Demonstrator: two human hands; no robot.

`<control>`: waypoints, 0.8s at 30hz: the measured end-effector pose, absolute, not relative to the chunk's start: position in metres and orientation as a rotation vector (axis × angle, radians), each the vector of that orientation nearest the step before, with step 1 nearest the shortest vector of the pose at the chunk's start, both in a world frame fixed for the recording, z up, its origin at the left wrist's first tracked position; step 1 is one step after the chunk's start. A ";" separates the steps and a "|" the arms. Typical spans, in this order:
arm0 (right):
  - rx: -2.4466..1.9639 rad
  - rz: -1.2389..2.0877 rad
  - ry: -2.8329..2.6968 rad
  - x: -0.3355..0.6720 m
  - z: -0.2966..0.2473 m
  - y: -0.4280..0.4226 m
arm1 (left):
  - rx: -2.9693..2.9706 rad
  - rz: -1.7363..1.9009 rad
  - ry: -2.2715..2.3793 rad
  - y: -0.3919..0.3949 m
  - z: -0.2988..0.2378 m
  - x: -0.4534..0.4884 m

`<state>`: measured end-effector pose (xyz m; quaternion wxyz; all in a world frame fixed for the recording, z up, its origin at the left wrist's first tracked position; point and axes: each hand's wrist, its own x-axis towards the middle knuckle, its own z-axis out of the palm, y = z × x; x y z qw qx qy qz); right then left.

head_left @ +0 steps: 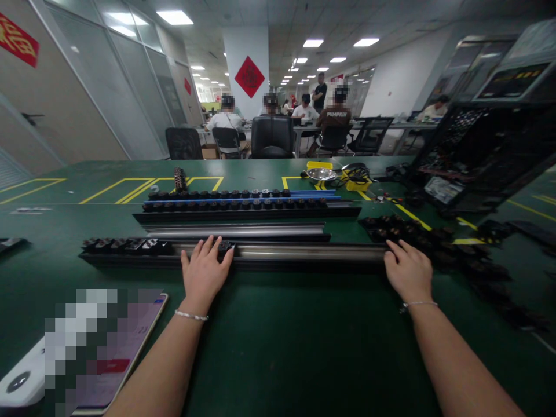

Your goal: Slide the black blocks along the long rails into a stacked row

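Observation:
A long black rail [304, 253] with a shiny metal channel lies across the table before me. My left hand [205, 269] rests over its left half, fingers spread. Just beside its index finger and thumb, a small black block [226, 245] sits in the channel. Several similar black blocks [130, 246] stand in a row at the rail's left end. At the right end, my right hand [408, 267] has its thumb and fingers closed on the rail; the fingers partly hide that end.
Behind lie a shorter metal rail [238, 231] and a rail filled with black blocks [234, 204]. Loose black blocks [434, 237] spread to the right, near an open computer case [460, 150]. A phone [130, 347] lies front left. A metal bowl [321, 174] stands farther back.

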<state>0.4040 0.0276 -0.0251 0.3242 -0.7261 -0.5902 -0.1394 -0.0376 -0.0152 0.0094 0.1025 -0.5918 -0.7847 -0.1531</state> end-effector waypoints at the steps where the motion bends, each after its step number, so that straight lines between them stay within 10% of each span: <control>1: -1.898 -0.374 -1.544 0.404 -0.025 0.028 | -1.748 -0.456 -2.316 -0.015 0.009 -0.037; 24: -1.983 -0.308 -1.537 0.400 -0.020 0.025 | -1.834 -0.465 -2.256 -0.016 0.007 -0.030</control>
